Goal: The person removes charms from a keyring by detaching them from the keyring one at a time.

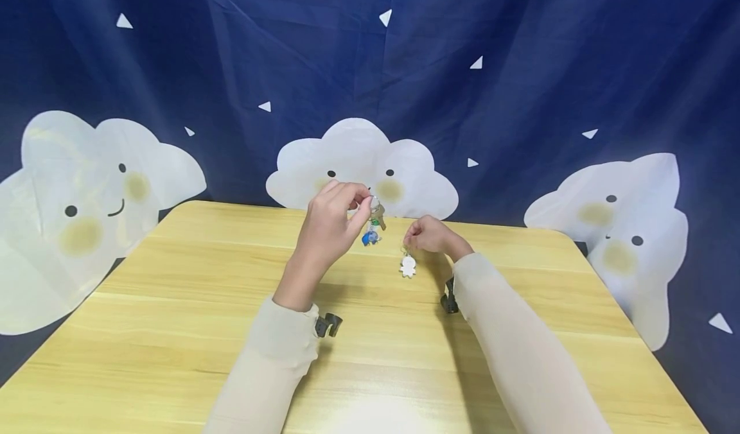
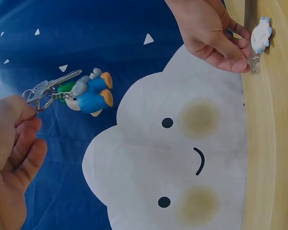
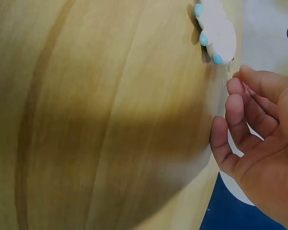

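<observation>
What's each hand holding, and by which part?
Left hand: a key and a figurine, by their metal ring. Right hand: a white charm, by the small fitting at its end.

White charm (image 3: 220, 31) — cropped in right wrist view.

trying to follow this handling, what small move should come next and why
I'd probably firm up the right grip on the small white figure-shaped charm before moving it. The fingertips are at its thin clasp, but a secure pinch is hard to confirm; the left grip pinches the silver metal keyring, apart from the charm.
</observation>
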`<action>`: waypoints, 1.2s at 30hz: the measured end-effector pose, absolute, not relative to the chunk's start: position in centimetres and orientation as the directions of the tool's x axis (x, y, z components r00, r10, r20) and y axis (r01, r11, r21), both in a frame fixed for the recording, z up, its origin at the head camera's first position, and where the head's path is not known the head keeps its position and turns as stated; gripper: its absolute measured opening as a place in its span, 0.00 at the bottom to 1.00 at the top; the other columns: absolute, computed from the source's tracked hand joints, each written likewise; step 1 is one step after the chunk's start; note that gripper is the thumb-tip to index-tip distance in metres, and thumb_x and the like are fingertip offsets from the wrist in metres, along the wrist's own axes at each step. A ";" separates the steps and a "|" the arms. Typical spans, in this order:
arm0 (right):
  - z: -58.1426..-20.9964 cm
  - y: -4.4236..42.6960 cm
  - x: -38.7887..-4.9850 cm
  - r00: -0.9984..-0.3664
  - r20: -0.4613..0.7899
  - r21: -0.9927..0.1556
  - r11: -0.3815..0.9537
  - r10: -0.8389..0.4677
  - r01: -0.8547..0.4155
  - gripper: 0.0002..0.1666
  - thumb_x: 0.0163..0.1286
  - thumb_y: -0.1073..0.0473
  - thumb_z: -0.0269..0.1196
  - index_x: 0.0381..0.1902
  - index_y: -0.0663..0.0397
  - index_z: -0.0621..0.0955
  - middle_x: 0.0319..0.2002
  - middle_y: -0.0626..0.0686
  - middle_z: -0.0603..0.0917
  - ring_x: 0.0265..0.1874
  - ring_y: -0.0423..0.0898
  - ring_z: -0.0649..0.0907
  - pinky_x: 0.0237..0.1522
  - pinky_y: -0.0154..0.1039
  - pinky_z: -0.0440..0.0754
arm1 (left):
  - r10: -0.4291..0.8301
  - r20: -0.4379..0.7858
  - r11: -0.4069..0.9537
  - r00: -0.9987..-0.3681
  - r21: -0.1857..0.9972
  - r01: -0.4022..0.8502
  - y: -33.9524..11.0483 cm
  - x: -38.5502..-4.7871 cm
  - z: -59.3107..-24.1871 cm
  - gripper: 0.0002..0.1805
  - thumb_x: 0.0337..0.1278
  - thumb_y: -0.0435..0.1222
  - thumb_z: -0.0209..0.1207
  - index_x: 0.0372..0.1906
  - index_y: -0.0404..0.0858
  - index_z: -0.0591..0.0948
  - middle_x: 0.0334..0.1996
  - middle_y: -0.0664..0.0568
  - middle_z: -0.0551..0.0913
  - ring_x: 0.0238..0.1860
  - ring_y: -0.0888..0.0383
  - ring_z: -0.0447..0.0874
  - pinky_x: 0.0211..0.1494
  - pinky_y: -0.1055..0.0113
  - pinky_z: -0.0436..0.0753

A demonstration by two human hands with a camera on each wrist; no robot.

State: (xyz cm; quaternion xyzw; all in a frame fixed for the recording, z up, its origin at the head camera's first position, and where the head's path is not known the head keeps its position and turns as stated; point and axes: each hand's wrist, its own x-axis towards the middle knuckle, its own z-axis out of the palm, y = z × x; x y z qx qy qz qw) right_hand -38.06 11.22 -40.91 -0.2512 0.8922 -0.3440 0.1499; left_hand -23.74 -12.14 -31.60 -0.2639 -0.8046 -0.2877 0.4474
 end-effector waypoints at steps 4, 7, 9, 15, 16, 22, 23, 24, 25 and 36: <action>-40.4 11.4 -37.9 -0.831 -0.090 -0.666 0.654 -0.549 -0.360 0.08 0.70 0.69 0.62 0.40 0.69 0.85 0.35 0.57 0.87 0.32 0.43 0.78 0.37 0.36 0.77 | 0.173 0.871 0.693 -0.460 0.224 0.686 -12.1 -23.8 -31.7 0.02 0.63 0.27 0.62 0.36 0.32 0.85 0.33 0.45 0.88 0.36 0.52 0.82 0.40 0.65 0.84; -39.8 11.6 -38.0 -0.824 -0.058 -0.626 0.663 -0.564 -0.410 0.08 0.68 0.68 0.62 0.39 0.69 0.86 0.36 0.57 0.88 0.36 0.46 0.81 0.45 0.40 0.80 | 0.177 0.867 0.693 -0.466 0.226 0.685 -12.1 -23.7 -31.7 0.02 0.63 0.27 0.62 0.37 0.32 0.85 0.32 0.45 0.88 0.36 0.52 0.82 0.40 0.65 0.84; -39.3 11.7 -37.9 -0.820 -0.036 -0.599 0.669 -0.571 -0.439 0.08 0.68 0.68 0.63 0.38 0.68 0.87 0.35 0.56 0.89 0.38 0.47 0.82 0.48 0.43 0.81 | 0.182 0.864 0.693 -0.470 0.227 0.684 -12.1 -23.7 -31.6 0.02 0.63 0.27 0.62 0.37 0.32 0.85 0.32 0.46 0.88 0.36 0.52 0.82 0.40 0.65 0.84; -37.0 11.7 -37.3 -0.810 -0.001 -0.513 0.696 -0.587 -0.503 0.06 0.71 0.66 0.63 0.36 0.61 0.86 0.32 0.50 0.87 0.35 0.47 0.83 0.50 0.47 0.80 | 0.194 0.855 0.691 -0.481 0.228 0.685 -12.0 -23.6 -31.7 0.02 0.63 0.27 0.62 0.37 0.33 0.85 0.32 0.46 0.88 0.36 0.52 0.82 0.40 0.65 0.85; -36.7 11.7 -37.2 -0.808 0.001 -0.504 0.698 -0.589 -0.509 0.06 0.71 0.65 0.62 0.36 0.60 0.86 0.32 0.49 0.87 0.35 0.46 0.82 0.49 0.46 0.80 | 0.196 0.855 0.690 -0.481 0.229 0.687 -11.9 -23.6 -31.7 0.02 0.63 0.27 0.62 0.37 0.33 0.85 0.32 0.46 0.88 0.35 0.52 0.82 0.40 0.65 0.85; -35.3 11.8 -35.8 -0.797 0.033 -0.481 0.690 -0.602 -0.541 0.05 0.72 0.65 0.63 0.37 0.58 0.86 0.31 0.51 0.88 0.33 0.44 0.81 0.46 0.45 0.79 | 0.199 0.853 0.685 -0.483 0.232 0.690 -11.9 -23.7 -31.7 0.02 0.63 0.27 0.62 0.36 0.33 0.84 0.31 0.46 0.87 0.35 0.52 0.82 0.40 0.65 0.84; -35.1 11.8 -35.5 -0.794 0.041 -0.482 0.684 -0.606 -0.547 0.05 0.72 0.65 0.63 0.37 0.59 0.86 0.31 0.51 0.87 0.32 0.44 0.81 0.45 0.45 0.79 | 0.199 0.853 0.684 -0.482 0.231 0.691 -11.9 -23.7 -31.7 0.03 0.63 0.27 0.62 0.36 0.33 0.84 0.31 0.47 0.87 0.35 0.52 0.82 0.40 0.65 0.84; -34.9 11.8 -35.2 -0.792 0.050 -0.484 0.679 -0.608 -0.552 0.05 0.72 0.65 0.63 0.38 0.59 0.86 0.31 0.51 0.87 0.31 0.44 0.81 0.44 0.44 0.80 | 0.199 0.855 0.683 -0.479 0.230 0.694 -12.0 -23.7 -31.8 0.03 0.63 0.27 0.62 0.36 0.33 0.84 0.31 0.46 0.87 0.35 0.52 0.82 0.39 0.65 0.84; -34.7 11.8 -34.9 -0.788 0.063 -0.484 0.672 -0.612 -0.560 0.05 0.73 0.65 0.63 0.38 0.59 0.86 0.30 0.50 0.87 0.31 0.43 0.80 0.43 0.44 0.80 | 0.200 0.856 0.681 -0.477 0.229 0.696 -12.0 -23.7 -31.8 0.03 0.63 0.27 0.61 0.35 0.33 0.84 0.31 0.46 0.87 0.35 0.52 0.81 0.39 0.65 0.84; -32.1 11.1 -30.7 -0.699 0.264 -0.441 0.562 -0.664 -0.700 0.07 0.75 0.61 0.63 0.41 0.57 0.86 0.28 0.45 0.84 0.26 0.42 0.77 0.35 0.41 0.78 | 0.210 0.847 0.686 -0.488 0.227 0.691 -11.8 -23.6 -31.8 0.02 0.62 0.27 0.62 0.34 0.34 0.84 0.30 0.47 0.87 0.34 0.52 0.81 0.38 0.64 0.82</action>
